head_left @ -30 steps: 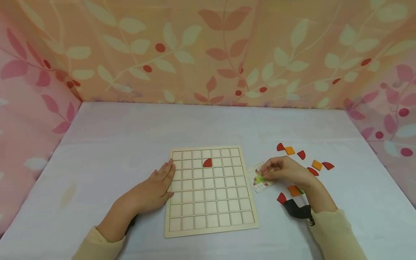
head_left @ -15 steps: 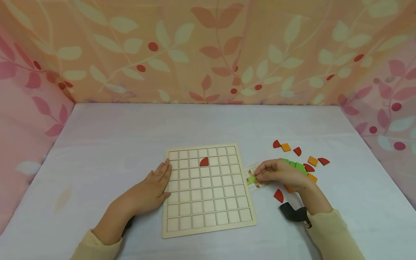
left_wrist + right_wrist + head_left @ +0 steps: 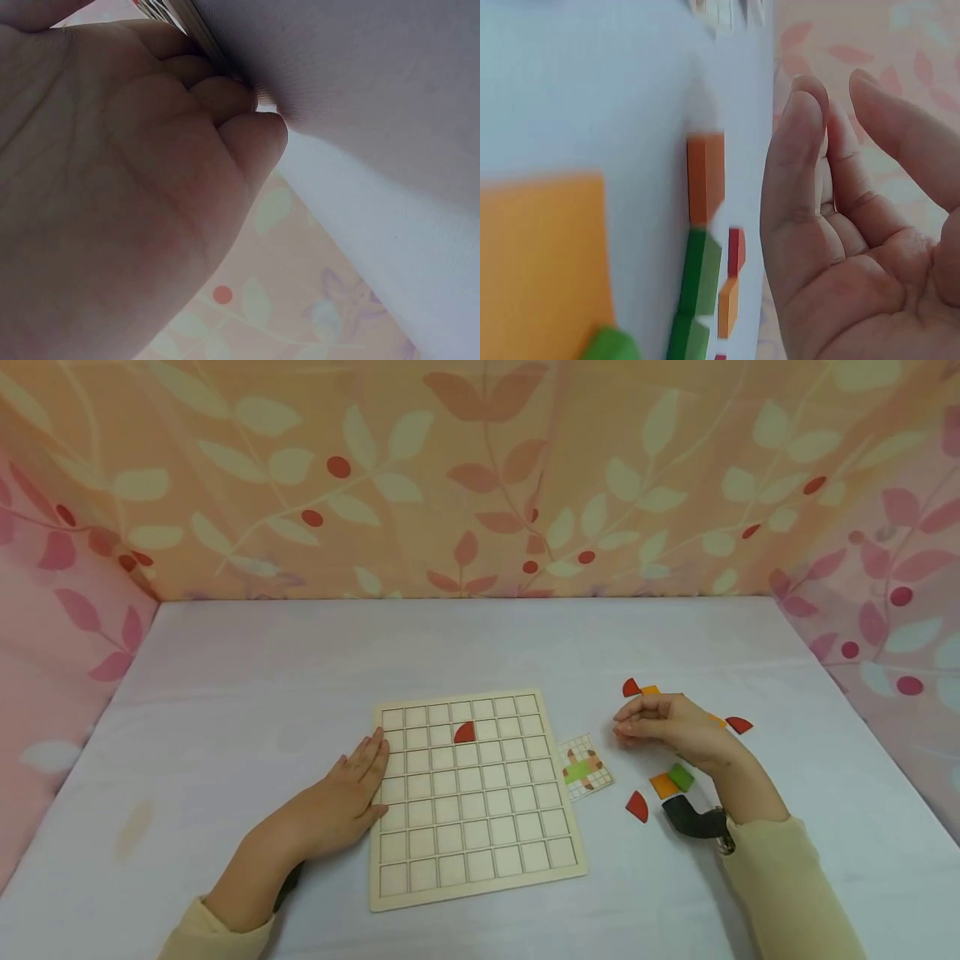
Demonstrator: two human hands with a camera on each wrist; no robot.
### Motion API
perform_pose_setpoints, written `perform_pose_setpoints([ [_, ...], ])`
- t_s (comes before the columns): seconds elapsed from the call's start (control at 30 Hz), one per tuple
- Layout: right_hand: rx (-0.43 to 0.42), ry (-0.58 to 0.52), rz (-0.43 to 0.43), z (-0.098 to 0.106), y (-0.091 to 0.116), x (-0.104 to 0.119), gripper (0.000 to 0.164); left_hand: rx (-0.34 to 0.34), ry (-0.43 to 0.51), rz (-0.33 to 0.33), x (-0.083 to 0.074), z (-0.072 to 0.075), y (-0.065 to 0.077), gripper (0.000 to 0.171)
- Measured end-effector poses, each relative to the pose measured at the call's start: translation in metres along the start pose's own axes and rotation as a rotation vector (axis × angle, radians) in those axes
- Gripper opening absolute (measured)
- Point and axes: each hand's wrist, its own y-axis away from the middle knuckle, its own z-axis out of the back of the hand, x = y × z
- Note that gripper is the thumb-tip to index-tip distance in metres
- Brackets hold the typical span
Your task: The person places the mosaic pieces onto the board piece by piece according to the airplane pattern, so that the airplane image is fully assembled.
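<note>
A square wooden grid board [image 3: 477,900] lies on the white table, a red quarter-circle piece [image 3: 465,732] in one of its upper cells. Along the board's left edge rests my left hand [image 3: 337,806], fingers extended; in the left wrist view its palm side faces the camera. A small printed pattern card [image 3: 585,768] lies against the board's right side. My right hand [image 3: 678,731] hovers over the loose pieces right of the card, fingers loosely bent. In the right wrist view a gap separates thumb and fingers, with nothing between them. Near them lie an orange piece [image 3: 705,176] and green pieces [image 3: 700,274].
Around the right hand lie more loose pieces: a red quarter-circle [image 3: 637,807], an orange square [image 3: 663,786], a green piece [image 3: 681,777] and another red quarter-circle [image 3: 739,725]. The hand covers some of them. A patterned cloth [image 3: 480,477] stands behind the table.
My right hand has left the card and moved right and farther back, over the loose pieces. The card now shows fully. My left hand stays at the board's edge; the head view has shifted slightly.
</note>
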Motion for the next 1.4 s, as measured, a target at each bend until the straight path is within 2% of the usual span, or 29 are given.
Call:
perform_pose_setpoints([
  [0.1,-0.005,-0.041,-0.016,0.009,-0.003,0.0,0.037,-0.003,-0.004,-0.003,0.001,-0.001,0.0,0.071],
  [0.23,-0.051,-0.027,-0.017,0.02,-0.006,0.001,0.04,-0.005,0.0,-0.006,0.001,0.0,0.0,0.071],
  [0.6,-0.216,0.119,-0.028,0.054,-0.011,0.003,0.038,-0.002,-0.004,-0.002,-0.001,0.001,0.001,0.07],
  [0.8,-0.241,0.112,-0.072,0.064,-0.019,-0.004,0.039,-0.005,-0.015,0.009,-0.004,0.001,0.001,0.07],
  [1.07,-0.266,0.227,-0.169,0.07,-0.025,-0.013,0.045,-0.005,-0.043,0.023,-0.004,-0.001,0.0,0.07],
  [1.4,-0.231,0.323,-0.158,0.071,-0.03,-0.015,0.039,-0.024,-0.064,0.028,-0.005,-0.001,0.002,0.071],
])
